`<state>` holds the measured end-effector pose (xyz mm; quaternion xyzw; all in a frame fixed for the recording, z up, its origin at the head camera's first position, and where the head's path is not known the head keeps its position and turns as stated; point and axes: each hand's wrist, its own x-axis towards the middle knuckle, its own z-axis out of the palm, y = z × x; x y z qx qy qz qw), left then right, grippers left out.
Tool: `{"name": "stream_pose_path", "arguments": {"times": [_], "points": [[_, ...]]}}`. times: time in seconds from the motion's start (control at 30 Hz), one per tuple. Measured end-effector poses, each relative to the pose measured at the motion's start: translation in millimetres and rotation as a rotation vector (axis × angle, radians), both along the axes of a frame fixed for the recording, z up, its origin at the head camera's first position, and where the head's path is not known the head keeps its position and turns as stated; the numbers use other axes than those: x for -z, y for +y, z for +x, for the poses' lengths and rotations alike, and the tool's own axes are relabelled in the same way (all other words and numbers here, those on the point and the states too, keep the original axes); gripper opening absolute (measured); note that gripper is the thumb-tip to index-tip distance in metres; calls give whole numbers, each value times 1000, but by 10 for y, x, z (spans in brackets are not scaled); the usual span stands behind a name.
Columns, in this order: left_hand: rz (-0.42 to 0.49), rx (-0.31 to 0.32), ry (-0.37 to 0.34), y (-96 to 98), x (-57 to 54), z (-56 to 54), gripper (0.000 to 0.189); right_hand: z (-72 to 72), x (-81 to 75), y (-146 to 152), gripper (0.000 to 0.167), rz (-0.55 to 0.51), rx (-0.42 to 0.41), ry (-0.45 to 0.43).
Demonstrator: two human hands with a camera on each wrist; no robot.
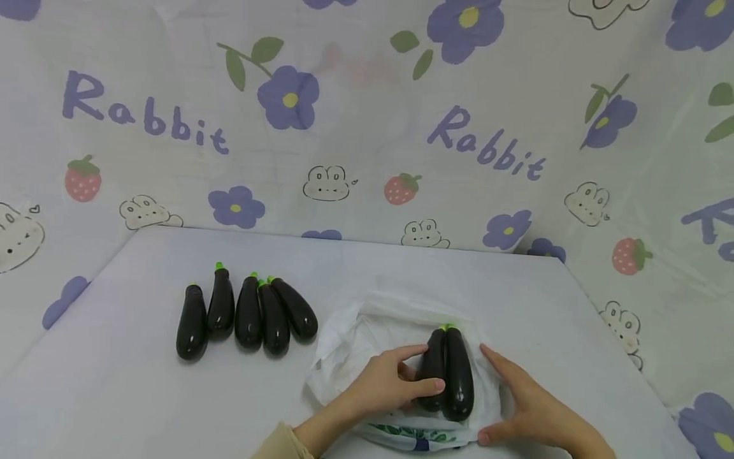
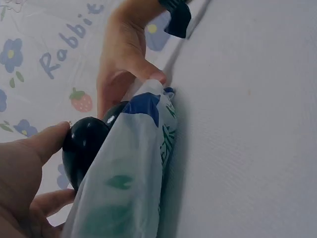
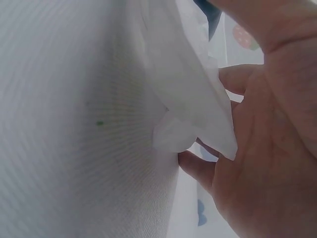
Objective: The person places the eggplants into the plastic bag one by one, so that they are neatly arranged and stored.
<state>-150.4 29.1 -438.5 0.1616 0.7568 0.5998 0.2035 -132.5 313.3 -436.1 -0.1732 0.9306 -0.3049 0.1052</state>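
Observation:
Two glossy black eggplants with green stems lie side by side on a white plastic bag (image 1: 344,370) with a green and blue print. My left hand (image 1: 381,382) holds the left eggplant (image 1: 434,363), its thumb laid across the lower part. Against it on the right lies the other eggplant (image 1: 459,376). At the bag's right edge is my right hand (image 1: 530,408), thumb and fingers spread apart along the plastic. In the right wrist view, the bag's white side (image 3: 188,84) stands beside that hand's palm and fingers.
Several more eggplants (image 1: 248,315) lie in a loose row on the left of the white table (image 1: 115,395), stems pointing away. Behind the table hangs a white cloth (image 1: 355,140) printed with flowers, strawberries and rabbits.

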Motion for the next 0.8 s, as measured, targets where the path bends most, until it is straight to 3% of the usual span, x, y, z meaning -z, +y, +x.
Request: {"name": "stream_pose_path", "arguments": {"times": [0.2, 0.43, 0.63, 0.8], "points": [[30, 26, 49, 19, 75, 6, 67, 5, -27, -25, 132, 16, 15, 15], [19, 31, 45, 61, 139, -12, 66, 52, -16, -18, 132, 39, 50, -21], [0, 39, 63, 25, 110, -26, 66, 24, -11, -40, 130, 48, 34, 34], [-2, 37, 59, -3, 87, -15, 66, -1, -17, -73, 131, 47, 43, 3]]}}
